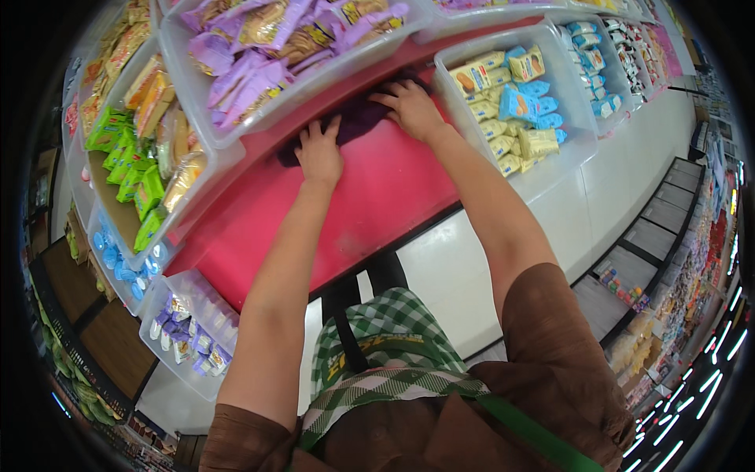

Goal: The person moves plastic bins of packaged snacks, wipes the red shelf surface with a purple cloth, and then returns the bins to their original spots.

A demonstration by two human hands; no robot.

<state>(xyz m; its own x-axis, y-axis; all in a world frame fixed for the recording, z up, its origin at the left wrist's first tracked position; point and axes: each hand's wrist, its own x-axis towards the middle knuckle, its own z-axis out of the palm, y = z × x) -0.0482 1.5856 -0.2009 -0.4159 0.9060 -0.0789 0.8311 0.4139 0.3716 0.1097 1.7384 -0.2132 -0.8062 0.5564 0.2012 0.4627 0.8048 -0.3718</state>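
Observation:
Both my hands are on a dark purple cloth [363, 121], which is bunched against the back of a red display shelf [377, 177]. The fingers of my left hand [321, 154] are spread over the cloth's left part and grip it from above. To the right and farther back, my right hand [413, 112] curls its fingers into the other end of the cloth. Part of the cloth is hidden under the hands. A clear plastic bin [221, 133] of purple-wrapped snacks stands just beyond them. Faint smudges mark the red surface near its front edge.
To the right, a clear bin [581, 168] holds yellow and blue snack packs. Another bin [194, 221] with green packs stands left, and a lower bin [203, 386] holds purple-and-white packs. Dark shelving [652, 215] runs along the right, beyond the pale tiled floor [590, 206].

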